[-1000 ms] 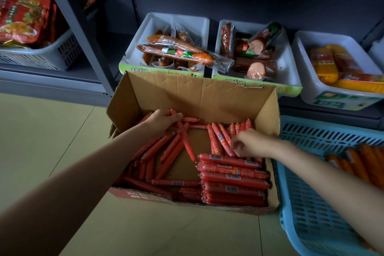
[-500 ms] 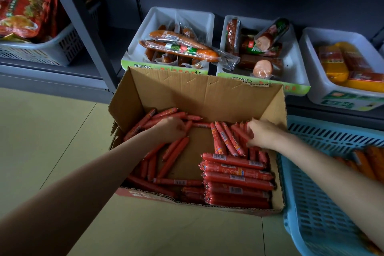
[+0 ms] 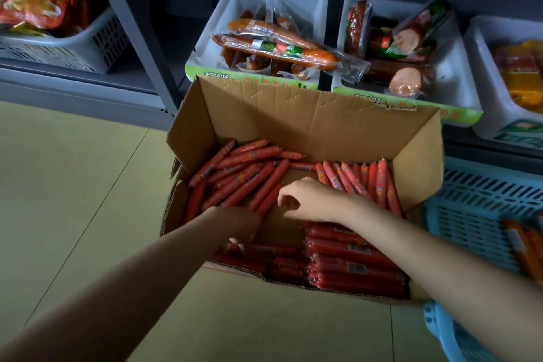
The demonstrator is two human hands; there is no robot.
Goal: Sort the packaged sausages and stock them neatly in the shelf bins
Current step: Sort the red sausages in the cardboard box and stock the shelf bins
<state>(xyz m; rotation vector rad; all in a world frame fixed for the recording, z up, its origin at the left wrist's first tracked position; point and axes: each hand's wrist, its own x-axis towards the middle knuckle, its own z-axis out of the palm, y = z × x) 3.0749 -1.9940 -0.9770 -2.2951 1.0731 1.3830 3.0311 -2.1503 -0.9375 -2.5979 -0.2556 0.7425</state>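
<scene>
risk: loose red sausage sticks [image 3: 246, 179] slipping, box's left side | my left hand [image 3: 235, 225] curled — grip unclear | right hand [image 3: 311, 200] apart, empty

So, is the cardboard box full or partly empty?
Partly empty: bare cardboard floor shows mid cardboard box, between the loose red sausages.

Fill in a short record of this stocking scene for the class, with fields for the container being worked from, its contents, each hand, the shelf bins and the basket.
container: open cardboard box on the floor
contents: thin red sausage sticks, loose on the left, stacked in rows at front right
left hand: low in the box's front left, over the sticks; grip unclear
right hand: over the box's middle, fingers curled, holding nothing visible
shelf bins: three white bins behind the box, holding larger packaged sausages
basket: blue plastic basket right of the box, some sausages inside
</scene>
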